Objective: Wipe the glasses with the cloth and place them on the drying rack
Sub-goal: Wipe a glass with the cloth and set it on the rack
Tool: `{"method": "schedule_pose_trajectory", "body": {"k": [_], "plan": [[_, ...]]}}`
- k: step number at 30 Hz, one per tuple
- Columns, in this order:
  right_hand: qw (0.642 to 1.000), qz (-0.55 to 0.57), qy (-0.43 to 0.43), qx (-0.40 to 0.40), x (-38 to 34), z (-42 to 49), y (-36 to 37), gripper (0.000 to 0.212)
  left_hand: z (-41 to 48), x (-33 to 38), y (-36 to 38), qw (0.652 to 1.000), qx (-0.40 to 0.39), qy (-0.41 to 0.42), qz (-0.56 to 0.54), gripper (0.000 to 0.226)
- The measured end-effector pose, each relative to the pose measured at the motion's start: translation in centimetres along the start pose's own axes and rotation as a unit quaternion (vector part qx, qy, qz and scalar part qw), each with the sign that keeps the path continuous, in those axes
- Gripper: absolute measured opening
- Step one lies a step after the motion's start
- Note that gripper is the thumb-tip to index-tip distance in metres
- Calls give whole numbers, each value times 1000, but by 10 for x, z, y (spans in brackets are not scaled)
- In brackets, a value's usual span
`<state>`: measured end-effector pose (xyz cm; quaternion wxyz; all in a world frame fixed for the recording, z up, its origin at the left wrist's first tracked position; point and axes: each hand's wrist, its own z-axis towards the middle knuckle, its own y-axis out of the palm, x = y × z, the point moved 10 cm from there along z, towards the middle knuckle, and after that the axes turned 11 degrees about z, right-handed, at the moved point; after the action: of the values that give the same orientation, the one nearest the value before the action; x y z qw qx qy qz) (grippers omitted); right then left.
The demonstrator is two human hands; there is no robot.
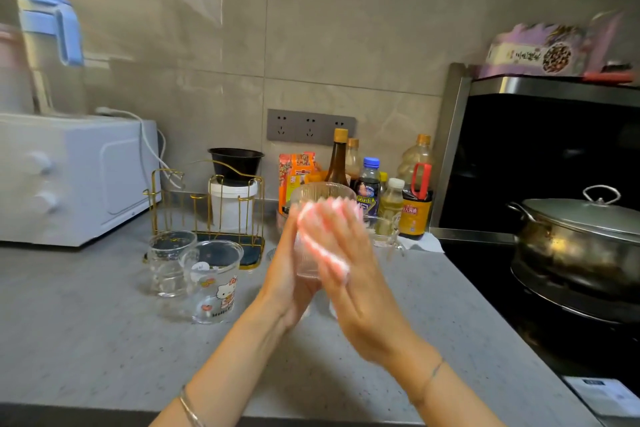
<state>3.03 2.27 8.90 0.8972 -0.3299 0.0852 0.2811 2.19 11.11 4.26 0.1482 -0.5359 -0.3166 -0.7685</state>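
A ribbed clear glass [318, 194] is held up above the counter between both hands. My left hand [287, 274] grips its left side and base. My right hand [349, 270] presses a pink-and-white cloth [322, 239] against the glass's right side; the cloth is blurred. The gold wire drying rack [207, 215] with a dark base stands behind and left, with no glass on its pegs. In front of the rack stand a plain clear glass [169, 263] and a cartoon-cat glass [216, 284]. A clear handled cup [384, 230] stands right of the hands.
A white microwave [76, 177] fills the left. A white tub with a black bowl [235, 163] on top stands behind the rack. Sauce bottles [415, 191] and snack packets line the wall. At the right a steel lidded pot [575, 239] sits on a black stove.
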Motion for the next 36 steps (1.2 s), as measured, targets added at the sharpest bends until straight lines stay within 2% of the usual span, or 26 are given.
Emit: {"method": "schedule_pose_trajectory", "body": {"k": [3, 6, 9, 12, 14, 16, 18, 22, 26, 31, 33, 36], "plan": [[998, -37, -43, -27, -8, -20, 15, 49, 0, 0, -3, 1000, -9, -17, -10, 73], [1000, -23, -8, 5, 4, -4, -3, 51, -6, -9, 2, 1000, -17, -20, -8, 65], [985, 118, 100, 80, 27, 14, -30, 52, -12, -17, 9, 999, -28, -28, -14, 59], [964, 206, 130, 103, 31, 13, -33, 57, -14, -16, 15, 998, -30, -28, -41, 63], [968, 204, 127, 74, 23, 3, -21, 58, -11, -12, 14, 996, -26, -28, -80, 67], [981, 169, 92, 31, 10, -10, -6, 50, -7, -7, 12, 994, -22, -33, -100, 73], [990, 129, 61, 6, 2, -23, 4, 51, -4, -5, 10, 994, -20, -47, -101, 78], [991, 109, 73, 11, 6, -22, -1, 53, -4, -8, 13, 995, -29, -64, -70, 76], [998, 45, 37, -10, -1, -21, 6, 47, -7, -8, 12, 996, -37, -65, -54, 72], [999, 25, 21, 21, -4, -7, 0, 47, -11, -2, 11, 997, -45, -48, -36, 66], [997, 58, 31, 50, -2, 5, -9, 45, -14, 3, 11, 998, -42, -27, -32, 60], [979, 148, 90, 104, 18, 18, -25, 50, -19, 4, 11, 999, -32, -14, -33, 50]]}}
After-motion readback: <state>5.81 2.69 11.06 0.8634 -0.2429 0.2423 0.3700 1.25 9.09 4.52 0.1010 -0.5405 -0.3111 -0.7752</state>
